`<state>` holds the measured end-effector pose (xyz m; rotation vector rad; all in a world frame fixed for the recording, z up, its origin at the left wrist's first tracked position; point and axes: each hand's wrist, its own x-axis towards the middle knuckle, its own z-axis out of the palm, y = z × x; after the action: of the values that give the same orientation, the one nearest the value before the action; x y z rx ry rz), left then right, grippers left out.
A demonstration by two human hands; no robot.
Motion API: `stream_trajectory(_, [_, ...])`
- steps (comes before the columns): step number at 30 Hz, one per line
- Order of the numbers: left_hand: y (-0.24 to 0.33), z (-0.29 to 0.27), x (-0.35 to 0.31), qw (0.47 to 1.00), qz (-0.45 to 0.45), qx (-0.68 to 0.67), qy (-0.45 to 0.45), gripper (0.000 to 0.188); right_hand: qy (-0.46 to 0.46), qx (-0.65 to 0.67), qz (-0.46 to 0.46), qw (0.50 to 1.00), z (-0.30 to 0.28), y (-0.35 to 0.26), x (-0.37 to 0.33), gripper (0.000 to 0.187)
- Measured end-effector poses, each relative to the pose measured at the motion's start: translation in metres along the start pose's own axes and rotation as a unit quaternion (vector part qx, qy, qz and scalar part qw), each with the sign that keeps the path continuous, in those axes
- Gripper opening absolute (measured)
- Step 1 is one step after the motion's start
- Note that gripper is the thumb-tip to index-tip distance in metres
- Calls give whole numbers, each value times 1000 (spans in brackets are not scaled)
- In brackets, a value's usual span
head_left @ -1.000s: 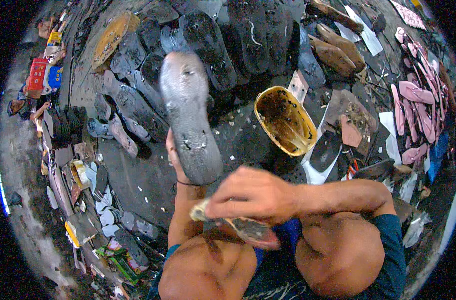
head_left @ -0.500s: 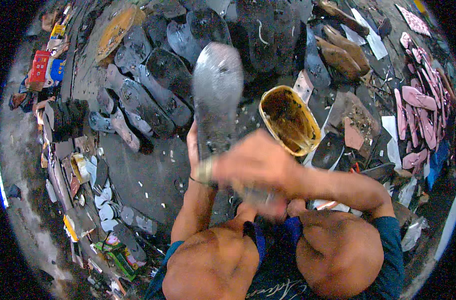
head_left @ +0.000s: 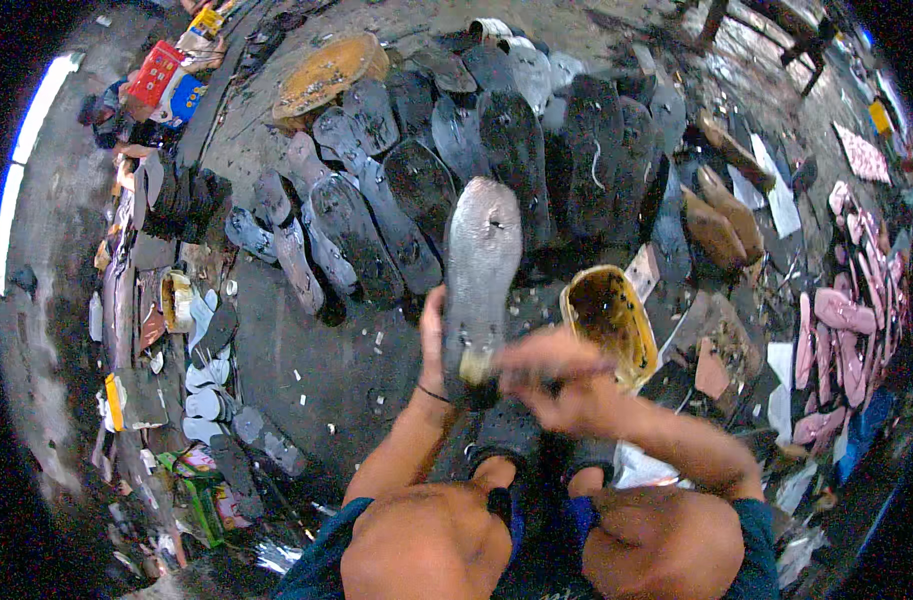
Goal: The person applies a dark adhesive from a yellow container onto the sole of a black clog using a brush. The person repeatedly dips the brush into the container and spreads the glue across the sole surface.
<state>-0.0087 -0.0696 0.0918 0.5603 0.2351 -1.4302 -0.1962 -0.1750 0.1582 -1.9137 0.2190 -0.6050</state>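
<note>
My left hand (head_left: 433,338) is closed around the lower part of a grey, shiny shoe sole (head_left: 484,240), which stands upright in front of me. Its fingers are partly hidden behind the sole. Smeared by motion, my right hand (head_left: 566,380) grips a brush (head_left: 476,364) whose pale yellowish tip touches the sole's narrow lower end. Most of the brush handle is hidden in the fingers. Just beyond my right hand stands a yellow oblong tub (head_left: 568,300), its inside stained brown.
Several dark soles (head_left: 356,240) lie in rows ahead. Brown shoe lasts (head_left: 716,225) lie to their right, pink sandal straps (head_left: 844,312) at far right. A round yellow-brown lid-like piece (head_left: 331,72) lies far left. Grey cut pieces (head_left: 208,403) and scraps line the left side.
The view has tilted up, so the scene sits lower. My right hand has shifted right off the sole's lower part, uncovering more of it; the brush tip stays at the lower end.
</note>
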Motion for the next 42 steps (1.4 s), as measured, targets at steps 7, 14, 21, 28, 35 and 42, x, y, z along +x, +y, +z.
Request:
stream_trajectory(7, [76, 65, 68, 948, 190, 232, 111, 40, 37, 46, 265, 962, -35, -20, -31, 23])
stream_trajectory(14, [173, 58, 169, 924, 357, -28, 133, 43, 77, 61, 321, 942, -34, -18, -61, 25])
stream_trajectory(21, [-17, -105, -69, 552, 403, 672, 285, 44, 149, -78, 442, 881, -50, -5, -72, 29])
stream_trajectory(28, [63, -291, -322, 94, 280, 616, 730, 77, 30, -82, 382, 920, -27, 7, -74, 32])
stream_trajectory(35, [123, -327, -359, 412, 172, 574, 687, 64, 88, -195, 403, 890, -42, -1, -57, 33])
stream_trajectory(42, [-7, -137, -247, 420, 329, 726, 434, 71, 130, -398, 337, 843, -67, 104, -90, 33])
